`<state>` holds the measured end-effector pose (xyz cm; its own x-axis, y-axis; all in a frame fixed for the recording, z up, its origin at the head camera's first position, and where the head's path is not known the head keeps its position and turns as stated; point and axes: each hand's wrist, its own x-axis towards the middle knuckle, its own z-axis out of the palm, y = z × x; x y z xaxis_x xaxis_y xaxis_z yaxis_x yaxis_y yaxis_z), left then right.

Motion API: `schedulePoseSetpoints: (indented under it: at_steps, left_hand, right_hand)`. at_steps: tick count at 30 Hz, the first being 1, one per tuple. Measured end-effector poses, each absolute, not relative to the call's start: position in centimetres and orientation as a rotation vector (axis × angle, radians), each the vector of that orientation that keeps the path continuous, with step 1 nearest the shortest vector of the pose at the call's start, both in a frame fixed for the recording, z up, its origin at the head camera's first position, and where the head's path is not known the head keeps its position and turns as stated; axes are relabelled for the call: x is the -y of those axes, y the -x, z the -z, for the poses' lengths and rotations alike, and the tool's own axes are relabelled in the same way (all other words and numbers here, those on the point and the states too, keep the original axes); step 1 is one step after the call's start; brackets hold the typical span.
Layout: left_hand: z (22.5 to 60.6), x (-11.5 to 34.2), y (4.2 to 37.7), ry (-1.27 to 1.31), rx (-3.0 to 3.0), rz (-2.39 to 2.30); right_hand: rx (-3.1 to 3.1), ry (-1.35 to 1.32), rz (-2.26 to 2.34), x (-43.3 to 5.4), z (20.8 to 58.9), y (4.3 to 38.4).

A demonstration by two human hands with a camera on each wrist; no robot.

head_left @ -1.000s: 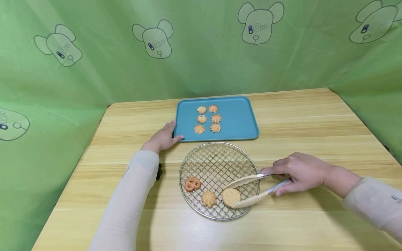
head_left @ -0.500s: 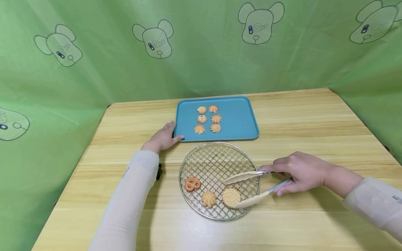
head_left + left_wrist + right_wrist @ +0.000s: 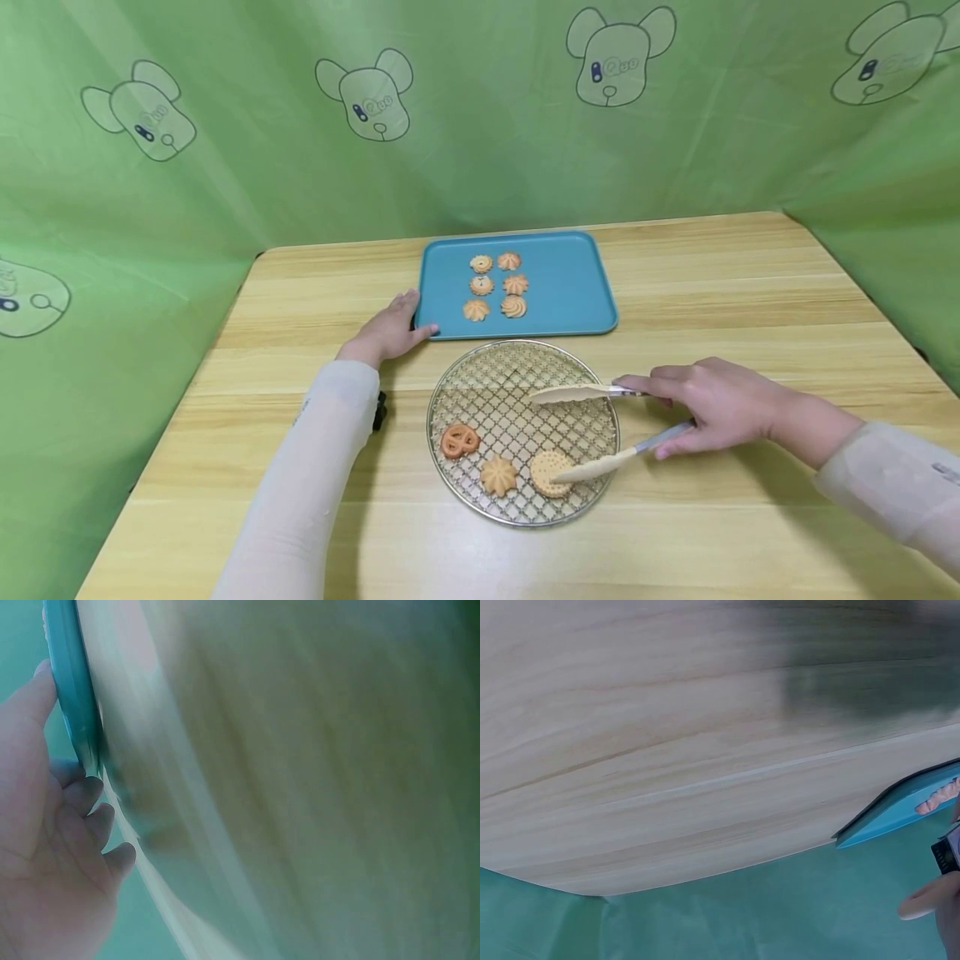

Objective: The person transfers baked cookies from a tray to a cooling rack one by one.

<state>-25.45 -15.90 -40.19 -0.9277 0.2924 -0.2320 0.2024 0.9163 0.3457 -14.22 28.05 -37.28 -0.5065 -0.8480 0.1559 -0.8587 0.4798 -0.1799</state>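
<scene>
My left hand (image 3: 386,329) is at the front left corner of the blue tray (image 3: 570,287), its thumb over the front rim and its fingers along the left side. In the left wrist view the thumb (image 3: 41,686) lies on the tray's rim (image 3: 71,690). My right hand (image 3: 720,408) holds a pair of tongs (image 3: 596,467) with its arms spread wide over the round wire rack (image 3: 525,379). The lower arm's tip overlaps a round dotted biscuit (image 3: 546,467); the upper arm lies farther back, over bare mesh.
Also on the rack are a pretzel-shaped cookie (image 3: 460,441) and a flower-shaped cookie (image 3: 498,475). Several small cookies (image 3: 514,284) sit in two columns on the tray. The wooden table (image 3: 712,292) meets a green curtain (image 3: 480,167) behind.
The tongs have spread wider: the upper arm has swung back, away from the round biscuit, and the lower arm has shifted slightly back over it. The left hand and tray stay put.
</scene>
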Motion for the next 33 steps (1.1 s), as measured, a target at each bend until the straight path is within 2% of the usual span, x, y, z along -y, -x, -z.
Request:
schedulePoseSetpoints:
  at_steps: [33]
  left_hand:
    - [40.3,16.0,25.6,-0.372,-2.792,-0.448]
  right_hand:
    - [3.028,-0.894,-0.316,-25.0,36.5,17.7]
